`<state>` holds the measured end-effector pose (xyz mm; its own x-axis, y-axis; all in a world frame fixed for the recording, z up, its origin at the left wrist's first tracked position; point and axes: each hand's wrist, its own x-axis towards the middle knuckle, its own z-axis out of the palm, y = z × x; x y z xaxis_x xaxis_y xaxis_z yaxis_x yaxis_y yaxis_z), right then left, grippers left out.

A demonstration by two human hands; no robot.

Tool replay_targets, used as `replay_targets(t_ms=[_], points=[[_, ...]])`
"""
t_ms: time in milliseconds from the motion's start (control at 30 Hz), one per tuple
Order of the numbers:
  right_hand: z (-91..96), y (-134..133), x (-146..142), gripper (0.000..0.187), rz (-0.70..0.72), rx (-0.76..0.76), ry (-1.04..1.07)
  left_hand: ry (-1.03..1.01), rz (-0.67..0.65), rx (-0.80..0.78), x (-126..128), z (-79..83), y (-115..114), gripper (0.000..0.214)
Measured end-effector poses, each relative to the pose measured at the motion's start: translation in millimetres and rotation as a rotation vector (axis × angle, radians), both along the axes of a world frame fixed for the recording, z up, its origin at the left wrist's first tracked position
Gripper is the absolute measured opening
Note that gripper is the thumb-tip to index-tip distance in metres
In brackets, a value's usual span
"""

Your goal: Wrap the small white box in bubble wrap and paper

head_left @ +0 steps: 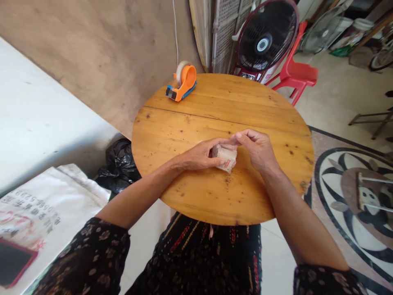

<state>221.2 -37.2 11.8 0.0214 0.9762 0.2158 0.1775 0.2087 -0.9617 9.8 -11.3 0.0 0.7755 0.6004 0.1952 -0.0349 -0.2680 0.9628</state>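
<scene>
A small pale packet with red print [226,157] lies near the middle of the round wooden table [190,123]. My left hand [199,155] grips the packet's left end, fingers closed around it. My right hand [257,148] pinches the packet's upper right corner between thumb and fingers. Both forearms reach in from the near edge of the table.
An orange tape dispenser [182,83] sits at the table's far left edge. Behind the table stand a black fan [265,39] and a red plastic chair [299,73]. A black plastic bag [119,164] and a white printed sack [43,209] lie on the left.
</scene>
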Motion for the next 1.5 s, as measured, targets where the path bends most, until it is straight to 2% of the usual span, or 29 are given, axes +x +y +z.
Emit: replay_targets(t_ms=[200, 500, 600, 800, 1233, 1367, 1500], points=[[1.7, -1.5, -3.7, 0.034, -0.021, -0.044, 0.065, -0.004, 0.018, -0.042, 0.7, 0.7, -2.1, 0.056], [-0.5, -1.8, -3.5, 0.033, -0.010, -0.056, 0.064, 0.039, 0.074, -0.052, 2.8, -0.6, -3.0, 0.050], [-0.6, -1.4, -5.6, 0.034, -0.023, -0.062, 0.056, 0.039, 0.091, -0.100, 5.4, -2.4, -3.2, 0.052], [-3.1, 2.0, -7.6, 0.037, -0.031, -0.052, 0.048, 0.023, 0.237, -0.169, 17.3, -4.9, -3.6, 0.043], [-3.7, 6.0, -11.5, 0.034, -0.034, -0.021, 0.005, -0.199, 0.381, -0.442, 34.0, -2.4, -7.0, 0.026], [-0.8, 5.3, -12.6, 0.037, -0.011, -0.033, -0.023, -0.247, 0.392, -0.539, 34.1, -0.6, -6.8, 0.026], [1.3, 4.3, -13.3, 0.039, -0.047, -0.024, -0.051, -0.231, 0.373, -0.610, 33.8, 1.6, -7.2, 0.028]])
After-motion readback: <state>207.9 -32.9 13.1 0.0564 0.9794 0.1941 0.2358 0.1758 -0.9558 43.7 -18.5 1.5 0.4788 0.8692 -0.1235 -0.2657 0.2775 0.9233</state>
